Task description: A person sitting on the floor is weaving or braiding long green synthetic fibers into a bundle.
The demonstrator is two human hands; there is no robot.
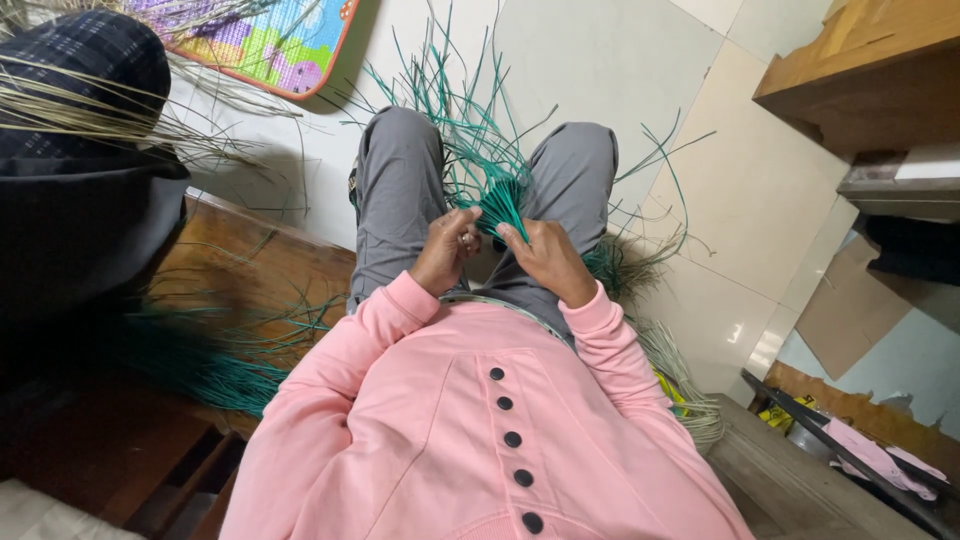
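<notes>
Green straw strands (497, 205) pinched by both hands; fingertips hidden among them.

top: pink (470, 420), long sleeves | buttons: dark, round (512, 439) | trousers: grey (400, 180)

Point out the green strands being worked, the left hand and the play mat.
green strands (497, 205), head view, on the bunched part between the hands
left hand (445, 252), head view, on the back of the hand
play mat (262, 38), head view, on its patterned surface
</notes>
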